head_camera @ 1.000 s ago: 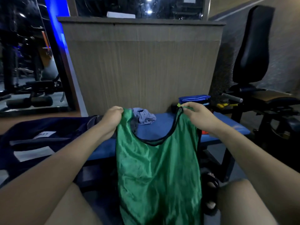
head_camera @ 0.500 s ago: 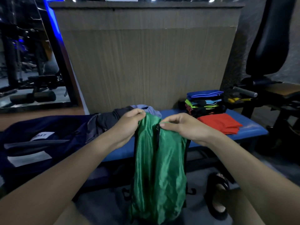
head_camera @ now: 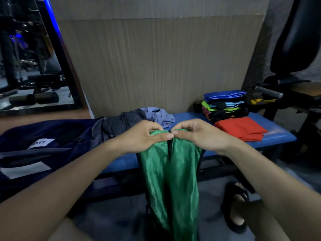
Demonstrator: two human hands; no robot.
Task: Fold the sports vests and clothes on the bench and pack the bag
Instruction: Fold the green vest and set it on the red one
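Both hands, left hand (head_camera: 144,136) and right hand (head_camera: 199,136), pinch the shiny green vest (head_camera: 171,180) in curled fingers, thumbs touching; behind it on the blue padded table (head_camera: 278,136) lie crumpled grey clothes (head_camera: 121,122), a flat red vest (head_camera: 239,128) and a folded multicoloured stack (head_camera: 224,105); a navy bag (head_camera: 52,136) sits left.

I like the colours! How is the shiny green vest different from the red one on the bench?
The shiny green vest hangs unfolded from both hands; the red vest lies folded flat on the blue bench. Green has dark trim; none shows on the red. Both are sports vests.

Left hand (head_camera: 145,136), right hand (head_camera: 196,136): pinching, thumbs touching.
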